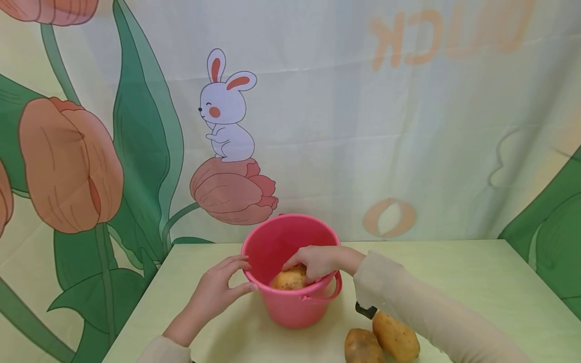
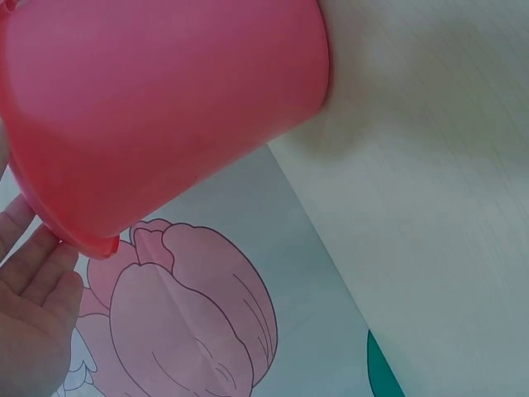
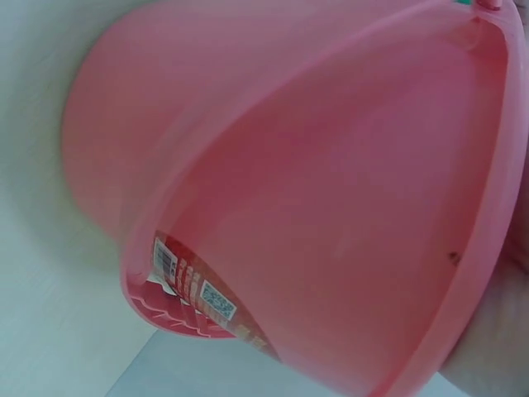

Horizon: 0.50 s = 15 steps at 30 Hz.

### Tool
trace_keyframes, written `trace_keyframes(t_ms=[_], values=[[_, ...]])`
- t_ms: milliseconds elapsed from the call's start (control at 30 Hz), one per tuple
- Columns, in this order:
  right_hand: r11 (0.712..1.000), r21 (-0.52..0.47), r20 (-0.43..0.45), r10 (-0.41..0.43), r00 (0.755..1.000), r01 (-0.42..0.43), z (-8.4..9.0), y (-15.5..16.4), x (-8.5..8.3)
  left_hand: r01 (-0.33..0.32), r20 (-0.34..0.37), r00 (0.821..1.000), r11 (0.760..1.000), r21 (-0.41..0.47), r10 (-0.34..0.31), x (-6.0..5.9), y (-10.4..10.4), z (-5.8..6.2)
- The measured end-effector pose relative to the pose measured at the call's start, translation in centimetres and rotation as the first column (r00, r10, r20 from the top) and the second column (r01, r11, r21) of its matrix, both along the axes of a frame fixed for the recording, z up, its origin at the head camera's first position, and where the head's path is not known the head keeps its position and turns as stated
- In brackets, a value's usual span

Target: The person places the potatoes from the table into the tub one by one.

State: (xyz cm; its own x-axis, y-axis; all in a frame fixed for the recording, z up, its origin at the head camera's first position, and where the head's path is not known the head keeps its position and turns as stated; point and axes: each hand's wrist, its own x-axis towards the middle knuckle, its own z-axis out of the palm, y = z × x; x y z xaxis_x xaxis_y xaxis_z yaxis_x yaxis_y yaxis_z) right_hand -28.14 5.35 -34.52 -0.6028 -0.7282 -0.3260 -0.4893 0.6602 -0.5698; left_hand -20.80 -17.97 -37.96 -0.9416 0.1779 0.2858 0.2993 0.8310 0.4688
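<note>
Pink bucket [image 1: 290,282] on the pale green tabletop [image 1: 476,282], a potato [image 1: 289,279] held inside its rim.

The bucket stands near the tabletop's back edge, close to the printed curtain [image 1: 363,126]; bare surface lies to its right. The right hand [image 1: 317,261] reaches over the rim, fingers curled on the potato. The left hand [image 1: 218,290], fingers spread, touches the outer rim. Two more potatoes [image 1: 381,343] lie at the front.

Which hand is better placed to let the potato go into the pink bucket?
Right: the right hand grips the potato inside the bucket; the left hand only touches its rim.
</note>
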Motion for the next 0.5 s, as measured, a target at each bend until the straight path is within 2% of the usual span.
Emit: trace_keyframes(t_ms=[233, 500], values=[[0.999, 0.015, 0.031, -0.028, 0.999, 0.028, -0.16, -0.13, -0.05, 0.004, 0.003, 1.0, 1.0, 0.006, -0.004, 0.0, -0.08, 0.01], [0.999, 0.036, 0.013, -0.005, 1.0, 0.005, -0.4, -0.09, -0.18, 0.003, -0.023, 1.0, 1.0, -0.004, -0.003, -0.03, -0.15, -0.14]])
